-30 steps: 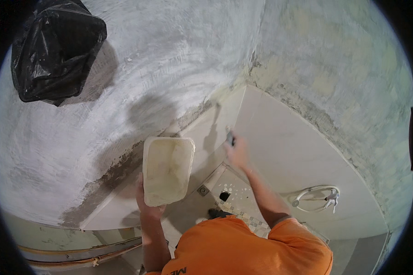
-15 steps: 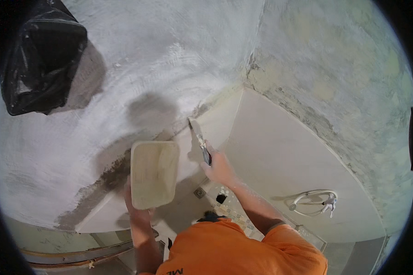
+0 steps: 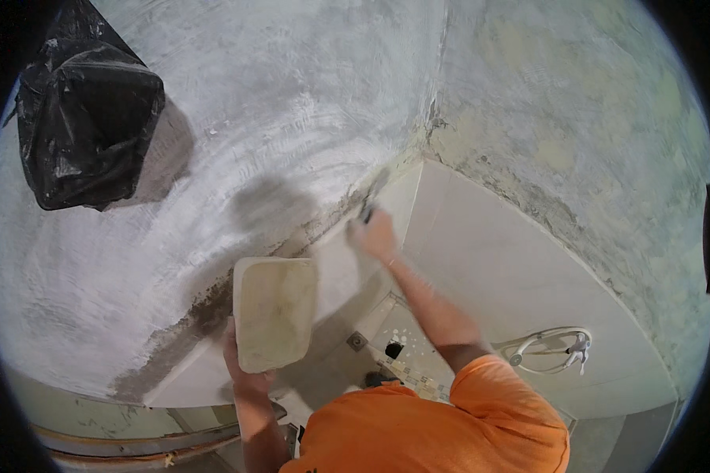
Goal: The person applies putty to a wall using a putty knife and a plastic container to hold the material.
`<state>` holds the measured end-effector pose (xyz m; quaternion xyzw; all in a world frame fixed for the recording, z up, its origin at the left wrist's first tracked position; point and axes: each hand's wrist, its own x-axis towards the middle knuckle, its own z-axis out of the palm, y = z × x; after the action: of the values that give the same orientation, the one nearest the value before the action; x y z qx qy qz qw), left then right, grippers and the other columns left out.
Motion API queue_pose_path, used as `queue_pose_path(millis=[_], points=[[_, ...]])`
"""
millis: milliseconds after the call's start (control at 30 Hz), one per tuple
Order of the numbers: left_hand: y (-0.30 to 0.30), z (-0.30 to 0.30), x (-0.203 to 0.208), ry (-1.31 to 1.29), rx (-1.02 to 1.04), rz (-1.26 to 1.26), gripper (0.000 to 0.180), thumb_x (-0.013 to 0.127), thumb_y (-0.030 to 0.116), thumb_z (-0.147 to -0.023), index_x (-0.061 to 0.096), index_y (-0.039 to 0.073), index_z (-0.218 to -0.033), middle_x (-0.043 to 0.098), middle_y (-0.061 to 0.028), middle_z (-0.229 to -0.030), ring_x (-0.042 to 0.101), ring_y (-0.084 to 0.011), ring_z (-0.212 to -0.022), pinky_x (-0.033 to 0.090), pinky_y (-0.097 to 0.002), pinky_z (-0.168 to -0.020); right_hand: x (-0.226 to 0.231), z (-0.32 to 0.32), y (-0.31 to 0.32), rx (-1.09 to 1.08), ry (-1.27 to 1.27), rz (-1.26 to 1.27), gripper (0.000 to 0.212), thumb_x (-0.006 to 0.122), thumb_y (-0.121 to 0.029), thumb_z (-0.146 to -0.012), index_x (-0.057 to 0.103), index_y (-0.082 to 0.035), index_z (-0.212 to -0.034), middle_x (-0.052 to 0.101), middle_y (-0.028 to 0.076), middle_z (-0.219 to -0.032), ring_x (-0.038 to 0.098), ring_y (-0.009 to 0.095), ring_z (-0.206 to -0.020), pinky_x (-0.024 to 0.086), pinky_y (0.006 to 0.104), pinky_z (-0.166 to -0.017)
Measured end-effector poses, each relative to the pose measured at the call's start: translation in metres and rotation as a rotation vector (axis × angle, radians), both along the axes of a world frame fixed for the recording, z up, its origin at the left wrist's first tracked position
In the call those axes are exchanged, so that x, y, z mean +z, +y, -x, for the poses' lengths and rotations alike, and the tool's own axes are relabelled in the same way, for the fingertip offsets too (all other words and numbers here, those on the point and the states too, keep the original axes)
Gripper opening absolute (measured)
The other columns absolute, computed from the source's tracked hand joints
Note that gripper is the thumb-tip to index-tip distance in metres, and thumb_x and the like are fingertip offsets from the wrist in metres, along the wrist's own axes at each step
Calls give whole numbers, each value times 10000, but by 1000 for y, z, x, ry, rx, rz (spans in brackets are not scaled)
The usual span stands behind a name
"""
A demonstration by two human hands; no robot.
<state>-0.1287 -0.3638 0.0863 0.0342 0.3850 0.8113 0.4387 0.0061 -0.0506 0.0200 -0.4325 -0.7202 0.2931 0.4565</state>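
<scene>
My left hand (image 3: pixel 246 377) is closed around the side of a cream rectangular plastic tub (image 3: pixel 276 315), which is tilted so its inside faces me. My right hand (image 3: pixel 377 235) grips a putty knife (image 3: pixel 366 213) by its dark handle. Its blade is blurred and mostly lost against the wall, close to the seam above the pale panel (image 3: pixel 341 256). Along that seam runs a rough grey-brown strip (image 3: pixel 207 309) of bare or damp plaster, with the whitish, smeared wall (image 3: pixel 237 142) above it.
A black plastic bag (image 3: pixel 91 130) covers something on the wall at upper left. To the right, the second wall has a chipped seam (image 3: pixel 544 201) above its panel. A shower hose with a holder (image 3: pixel 556 347) is mounted there. Mosaic tiles (image 3: pixel 426 386) and a dark hole (image 3: pixel 394 348) lie below.
My right hand has moved up toward the corner with the putty knife, close to the seam. The tub in my left hand has shifted slightly right and down in the view.
</scene>
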Motion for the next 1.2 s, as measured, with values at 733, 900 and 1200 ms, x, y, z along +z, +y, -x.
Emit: queue_pose_path(millis=[733,900,1200], points=[[21,4,-26,78,48,12,503,407,430,-1063,561,62,-1369,626,-95,-1318,631,-260,-1159,552,-384,-940,-3,-21,-79,183,-67,125,490,669,-143,-799,564,93,-1215,628,253,-764,645,371,-740,510,456,-723],[49,4,-57,355,-105,-130,491,403,425,-1060,565,82,-1372,625,-89,-1330,631,-254,-1163,557,-391,-939,1,-100,-61,291,-157,180,546,650,-177,-823,557,91,-1289,611,230,-767,641,356,-767,501,439,-731],[45,-15,-56,148,11,4,512,405,415,-1061,513,73,-1426,614,-93,-1349,629,-253,-1185,551,-386,-968,16,-88,88,-61,-237,67,467,664,-253,-873,573,92,-1176,665,323,-980,662,467,-946,523,512,-819]])
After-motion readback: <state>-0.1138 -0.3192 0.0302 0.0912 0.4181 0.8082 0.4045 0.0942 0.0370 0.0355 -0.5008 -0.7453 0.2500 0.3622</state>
